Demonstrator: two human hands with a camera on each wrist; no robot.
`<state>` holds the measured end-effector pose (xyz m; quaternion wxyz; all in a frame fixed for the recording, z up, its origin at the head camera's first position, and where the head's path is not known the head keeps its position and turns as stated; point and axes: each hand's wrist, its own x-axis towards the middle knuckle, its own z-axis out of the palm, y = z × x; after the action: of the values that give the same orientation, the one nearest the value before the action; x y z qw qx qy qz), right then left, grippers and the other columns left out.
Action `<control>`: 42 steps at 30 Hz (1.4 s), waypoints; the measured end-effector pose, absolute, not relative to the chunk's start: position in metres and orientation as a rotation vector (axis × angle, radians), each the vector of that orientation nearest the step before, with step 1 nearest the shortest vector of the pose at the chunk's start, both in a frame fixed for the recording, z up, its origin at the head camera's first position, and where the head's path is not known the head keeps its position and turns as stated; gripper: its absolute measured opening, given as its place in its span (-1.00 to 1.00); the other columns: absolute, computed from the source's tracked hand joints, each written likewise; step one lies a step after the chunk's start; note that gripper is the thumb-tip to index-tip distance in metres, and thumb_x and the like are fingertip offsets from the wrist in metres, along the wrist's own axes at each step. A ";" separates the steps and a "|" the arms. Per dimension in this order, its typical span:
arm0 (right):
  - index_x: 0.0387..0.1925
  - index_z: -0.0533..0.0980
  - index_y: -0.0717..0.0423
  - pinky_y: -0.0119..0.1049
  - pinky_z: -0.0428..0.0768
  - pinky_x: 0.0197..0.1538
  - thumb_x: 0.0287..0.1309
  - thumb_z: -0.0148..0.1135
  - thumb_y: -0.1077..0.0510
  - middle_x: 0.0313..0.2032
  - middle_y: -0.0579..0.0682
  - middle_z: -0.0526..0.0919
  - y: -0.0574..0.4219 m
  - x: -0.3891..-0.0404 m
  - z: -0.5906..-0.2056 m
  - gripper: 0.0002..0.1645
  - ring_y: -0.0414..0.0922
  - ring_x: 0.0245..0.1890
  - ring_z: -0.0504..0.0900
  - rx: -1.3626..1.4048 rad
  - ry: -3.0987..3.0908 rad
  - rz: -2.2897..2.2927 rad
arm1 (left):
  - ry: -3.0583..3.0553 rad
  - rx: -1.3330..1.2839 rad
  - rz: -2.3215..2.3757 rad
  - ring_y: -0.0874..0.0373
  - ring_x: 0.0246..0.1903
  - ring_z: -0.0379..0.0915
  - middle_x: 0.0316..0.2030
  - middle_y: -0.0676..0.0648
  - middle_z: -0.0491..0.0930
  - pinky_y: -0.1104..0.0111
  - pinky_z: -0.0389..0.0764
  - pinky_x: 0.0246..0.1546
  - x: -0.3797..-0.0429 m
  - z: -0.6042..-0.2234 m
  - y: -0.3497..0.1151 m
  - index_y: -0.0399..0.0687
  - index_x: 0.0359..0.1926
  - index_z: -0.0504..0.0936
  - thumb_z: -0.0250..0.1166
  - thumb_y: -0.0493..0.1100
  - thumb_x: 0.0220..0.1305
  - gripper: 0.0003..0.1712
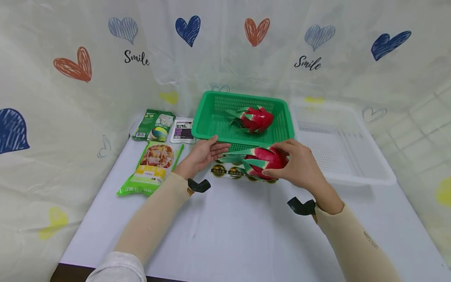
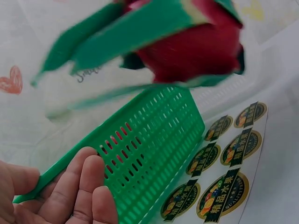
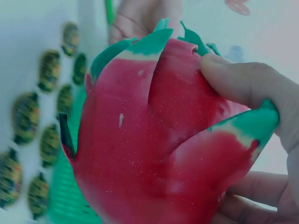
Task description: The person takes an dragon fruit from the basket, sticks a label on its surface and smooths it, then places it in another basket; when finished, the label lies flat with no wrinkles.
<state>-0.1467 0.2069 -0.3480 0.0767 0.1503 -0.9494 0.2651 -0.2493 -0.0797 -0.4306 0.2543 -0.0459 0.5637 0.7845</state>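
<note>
A red dragon fruit with green leaf tips (image 1: 269,159) is in my right hand (image 1: 298,164), gripped between thumb and fingers above the front of the green basket (image 1: 243,139). In the right wrist view the thumb presses on one side of the fruit (image 3: 154,121) and fingers curl on the other. My left hand (image 1: 206,152) is at the basket's front left corner, fingers extended. Seen from the left wrist, its thumb and fingertips (image 2: 93,175) are right at the green rim. A second dragon fruit (image 1: 257,119) lies inside the basket.
A sheet of round black-and-gold stickers (image 2: 224,154) lies in front of the basket. At right stands a white basket (image 1: 352,178). To the left are a green packet (image 1: 153,125), a white packet with a dark label (image 1: 183,130) and a yellow-green food bag (image 1: 151,168).
</note>
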 end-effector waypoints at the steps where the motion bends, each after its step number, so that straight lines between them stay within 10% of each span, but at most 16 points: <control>1: 0.13 0.65 0.18 0.01 0.76 -0.13 -0.15 0.74 -0.03 0.04 0.14 0.67 0.206 -0.144 -0.353 -0.22 0.07 -0.03 0.62 0.457 -2.844 0.796 | 1.530 -0.109 2.124 0.30 -0.11 0.71 0.28 -0.20 0.60 0.43 0.64 -0.02 -0.250 -0.431 -0.080 -0.18 0.42 0.41 -0.09 0.09 0.69 -0.44; 8: 0.12 0.64 0.20 0.01 0.78 -0.11 -0.21 0.76 -0.06 0.01 0.12 0.64 0.200 -0.128 -0.389 -0.17 0.07 -0.02 0.62 0.478 -2.894 0.776 | 1.505 -0.081 2.118 0.28 -0.11 0.72 -0.22 0.12 0.81 0.45 0.66 -0.08 -0.253 -0.431 -0.082 -0.23 0.44 0.39 -0.09 0.09 0.69 -0.40; 23: 0.07 0.65 0.17 -0.11 0.76 -0.14 -0.21 0.75 -0.07 0.01 0.09 0.65 0.181 -0.101 -0.395 -0.21 -0.01 -0.07 0.62 0.515 -3.055 0.741 | 1.501 -0.117 2.113 0.26 -0.11 0.72 -0.19 0.10 0.81 0.44 0.66 -0.08 -0.256 -0.426 -0.084 -0.15 0.46 0.38 -0.08 0.09 0.68 -0.43; 30: 0.10 0.61 0.20 -0.20 0.75 -0.16 -0.15 0.71 -0.10 0.01 0.08 0.61 0.171 -0.090 -0.393 -0.19 -0.05 -0.08 0.60 0.475 -3.143 0.787 | 1.507 -0.141 2.105 0.26 -0.10 0.73 0.22 -0.14 0.68 0.43 0.66 -0.06 -0.254 -0.428 -0.084 -0.14 0.44 0.40 -0.06 0.10 0.67 -0.43; 42: 0.02 0.61 0.20 -0.17 0.68 -0.18 -0.19 0.70 -0.18 -0.08 0.06 0.60 0.155 -0.082 -0.381 -0.19 -0.08 -0.18 0.56 0.396 -3.261 0.580 | 1.483 -0.140 2.118 0.26 -0.15 0.74 -0.23 0.10 0.81 0.43 0.67 -0.11 -0.253 -0.429 -0.084 -0.17 0.43 0.40 -0.04 0.10 0.67 -0.43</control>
<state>-0.0822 0.1550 -0.3813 -0.0970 0.1181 -0.9730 0.1732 -0.2534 -0.0837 -0.4287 0.2728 -0.0521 0.5510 0.7869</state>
